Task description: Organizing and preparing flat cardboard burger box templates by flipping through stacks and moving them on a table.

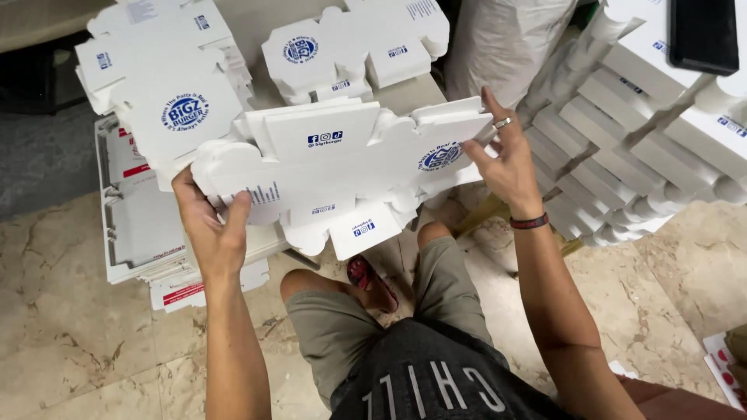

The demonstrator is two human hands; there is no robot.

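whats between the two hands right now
In the head view, a flat white die-cut box blank spans from the left hand to the right hand; each hand grips one end of it.

A packing workroom — stacks of flat white box blanks cover the marble floor.

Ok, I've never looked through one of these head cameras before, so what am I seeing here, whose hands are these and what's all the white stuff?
There is one view, from a camera worn on the person's head, looking down at their own knees and the marble floor. The left hand and right hand grip opposite ends of a flat, unfolded white cardboard box blank with blue print. More flat blanks lie stacked ahead, and a stack of folded white boxes stands to the right. The right wrist wears a dark band.
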